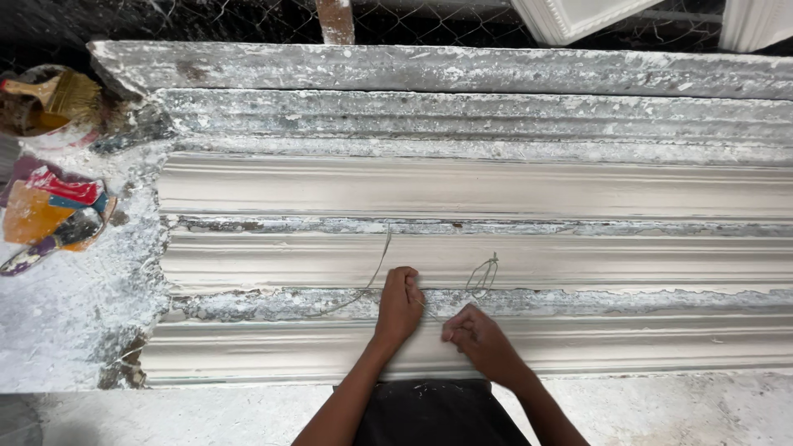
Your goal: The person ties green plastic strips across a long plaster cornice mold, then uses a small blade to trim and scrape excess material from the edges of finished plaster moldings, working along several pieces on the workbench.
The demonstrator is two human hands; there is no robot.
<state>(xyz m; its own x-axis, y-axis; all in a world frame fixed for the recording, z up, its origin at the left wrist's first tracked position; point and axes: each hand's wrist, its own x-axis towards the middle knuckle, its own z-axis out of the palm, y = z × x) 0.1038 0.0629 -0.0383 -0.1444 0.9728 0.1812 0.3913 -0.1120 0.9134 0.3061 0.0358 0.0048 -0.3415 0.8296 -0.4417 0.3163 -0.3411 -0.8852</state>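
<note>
Wire is what both your hands are on in the head view: a thin pale strand of wire [376,268] that lies across the long white plaster cornice mouldings [496,190] on the plaster-spattered counter [74,314]. Your left hand [400,304] is curled shut with its fingertips pinching the strand; from there the loose end runs up and away to the left of that hand in a gentle curve. Your right hand [475,337] is also closed, pinching the strand just beside the left, the two hands near each other but not touching. Just above the right hand the strand ends in a small twisted loop [483,277], so the right hand is the nearer to it. The mouldings' long axis runs left to right, crosswise to your forearms. Far to the left of both hands lie a wooden-handled brush [58,95] and a crumpled red and orange bag [54,215].
</note>
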